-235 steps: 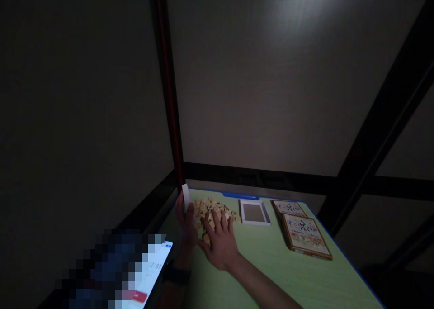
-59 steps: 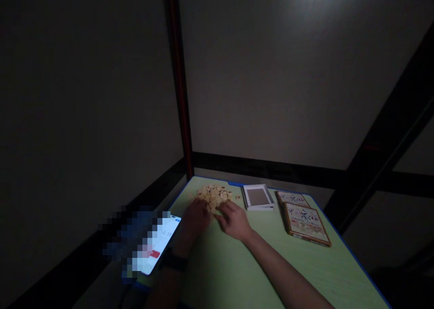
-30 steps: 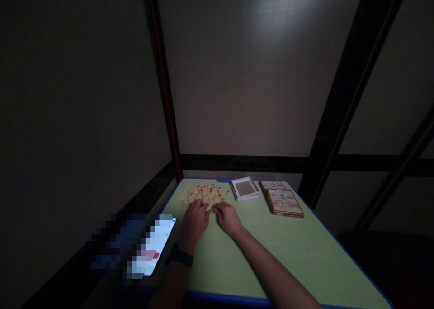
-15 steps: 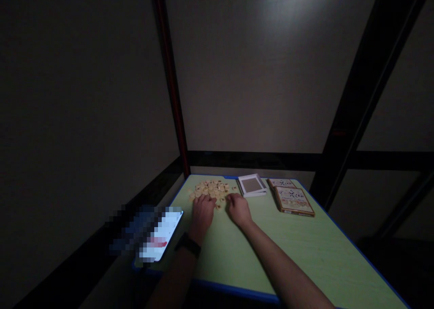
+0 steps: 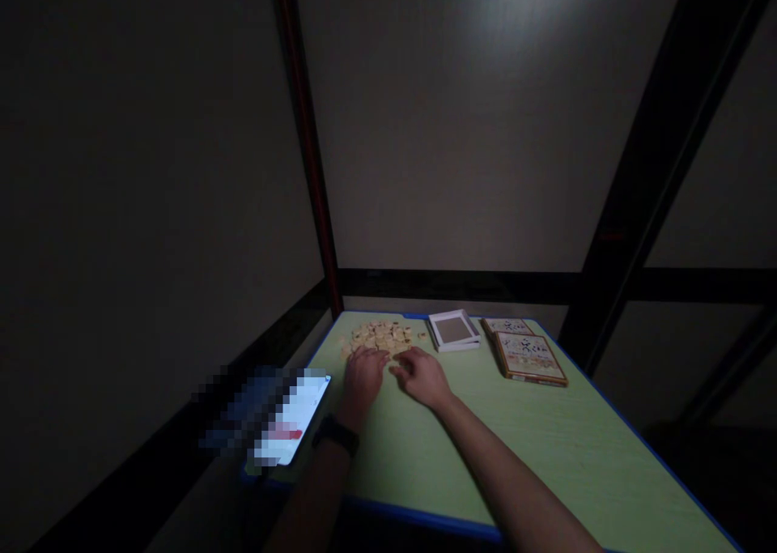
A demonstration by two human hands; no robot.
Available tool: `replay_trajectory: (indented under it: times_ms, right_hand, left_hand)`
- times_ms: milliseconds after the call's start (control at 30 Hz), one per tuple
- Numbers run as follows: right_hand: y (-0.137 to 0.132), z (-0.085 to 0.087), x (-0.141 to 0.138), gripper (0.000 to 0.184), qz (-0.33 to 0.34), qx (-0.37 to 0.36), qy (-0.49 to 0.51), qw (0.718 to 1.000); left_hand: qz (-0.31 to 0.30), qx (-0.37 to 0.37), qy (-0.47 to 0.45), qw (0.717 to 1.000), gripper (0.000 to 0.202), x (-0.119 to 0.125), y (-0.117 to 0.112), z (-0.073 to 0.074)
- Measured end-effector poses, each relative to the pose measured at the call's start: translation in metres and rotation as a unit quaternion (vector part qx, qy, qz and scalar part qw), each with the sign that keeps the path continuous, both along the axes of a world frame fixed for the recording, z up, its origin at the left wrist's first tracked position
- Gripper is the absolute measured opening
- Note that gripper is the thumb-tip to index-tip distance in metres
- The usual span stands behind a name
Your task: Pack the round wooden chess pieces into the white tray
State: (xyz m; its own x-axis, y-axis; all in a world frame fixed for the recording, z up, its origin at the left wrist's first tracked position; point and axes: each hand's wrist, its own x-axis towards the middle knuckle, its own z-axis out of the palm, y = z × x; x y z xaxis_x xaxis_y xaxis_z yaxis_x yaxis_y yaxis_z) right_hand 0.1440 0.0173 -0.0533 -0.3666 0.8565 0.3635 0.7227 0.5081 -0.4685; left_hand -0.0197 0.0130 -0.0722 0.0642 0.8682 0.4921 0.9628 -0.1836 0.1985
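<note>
The left hand [image 5: 364,372], fingers bent, and the right hand [image 5: 421,376], thumb and fingers parted, border the pale, round, wooden-looking pieces [image 5: 387,336] beyond them, apparently so none slides away, though whether the left pinches one, I cannot tell.

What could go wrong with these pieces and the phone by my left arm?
The lit phone lies by the left edge of the table, near your left hand; that arm could nudge it off. The pile sits close to that edge, so some pieces might spill. One stray piece lies near the white box and could be overlooked.
</note>
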Motion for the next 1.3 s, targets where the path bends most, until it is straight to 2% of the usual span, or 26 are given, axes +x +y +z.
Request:
replay_trajectory:
  times_ms: [100, 200, 400, 533, 667, 800, 967, 1067, 1200, 1300]
  right_hand:
    - [0.001, -0.005, -0.001, 0.021, 0.020, 0.003, -0.022, 1.000]
    - [0.004, -0.008, -0.002, 0.021, 0.023, 0.002, -0.030, 0.999]
    - [0.006, -0.005, 0.000, 0.026, 0.004, 0.004, -0.038, 0.999]
    - [0.014, 0.004, 0.006, 0.036, -0.027, 0.006, -0.073, 0.997]
    - [0.036, 0.021, 0.005, 0.029, 0.004, 0.006, -0.137, 0.991]
    - [0.060, 0.036, -0.005, 0.019, 0.038, -0.005, -0.203, 0.978]
    - [0.073, 0.040, -0.016, 0.017, 0.066, -0.030, -0.246, 0.967]
    - [0.073, 0.037, -0.016, 0.022, 0.074, -0.032, -0.227, 0.970]
    - [0.074, 0.031, -0.008, 0.040, 0.071, -0.022, -0.142, 0.987]
    - [0.079, 0.022, 0.001, 0.039, 0.046, -0.029, -0.063, 0.997]
  left_hand:
    - [-0.004, 0.024, 0.005, 1.000, 0.022, -0.002, 0.001, -0.004]
    - [0.006, 0.015, 0.023, 1.000, 0.022, 0.000, -0.001, -0.004]
    - [0.017, -0.019, 0.045, 0.999, 0.025, 0.000, -0.004, 0.006]
    - [0.081, -0.026, 0.018, 0.996, 0.031, -0.009, -0.006, 0.019]
    - [0.155, -0.063, -0.017, 0.986, 0.032, -0.015, -0.010, 0.026]
    - [0.147, -0.101, -0.029, 0.984, 0.029, -0.016, -0.009, 0.021]
    - [0.148, -0.088, -0.033, 0.984, 0.024, -0.015, -0.008, 0.016]
    - [0.148, -0.094, -0.023, 0.984, 0.025, -0.013, -0.011, 0.020]
    - [0.141, -0.107, -0.028, 0.984, 0.028, -0.012, -0.013, 0.024]
    - [0.143, -0.102, -0.031, 0.984, 0.027, -0.012, -0.012, 0.022]
